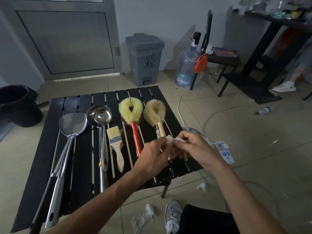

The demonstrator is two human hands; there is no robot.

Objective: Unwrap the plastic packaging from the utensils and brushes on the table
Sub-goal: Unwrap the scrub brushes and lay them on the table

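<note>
On the black slatted table lie a steel spatula, two nested ladles, a small paint brush, a red-handled yellow brush and a wooden-handled pale brush. My left hand and my right hand meet over the wooden brush's handle end. Both pinch a crumpled wad of clear plastic wrap between them. The lower part of that handle is hidden behind my hands.
Scraps of plastic lie on the tiled floor by my shoe. A power strip and cables sit right of the table. A grey pedal bin, water jug, black bin and chair stand behind.
</note>
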